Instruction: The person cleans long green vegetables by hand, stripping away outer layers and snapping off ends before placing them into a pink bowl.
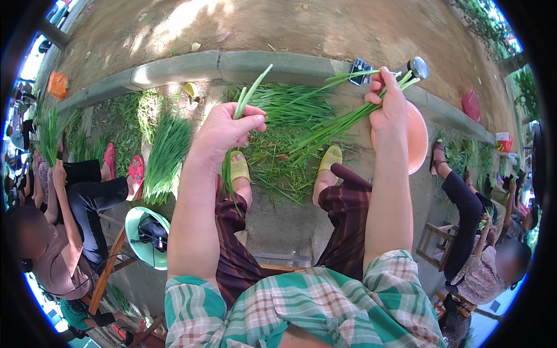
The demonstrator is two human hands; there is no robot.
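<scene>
My left hand (233,130) holds a few long green stalks with pale ends, which look like garlic chives (252,92); the pale ends point up and the leaves hang below the fist. Gripped in my right hand (387,95) is a bundle of the same stalks (335,124), pale ends at the upper right, leaves trailing down to the left. Between and beyond my hands a large pile of green stalks (291,104) lies on the ground, with loose trimmed leaves (278,161) scattered nearer my feet.
A pink plastic basin (417,139) stands behind my right forearm. On the concrete kerb (278,65) lie a phone (358,71) and a metal flask (418,68). Another chive pile (167,156) is at left, near a pale green hard hat (145,237). Seated people are on both sides.
</scene>
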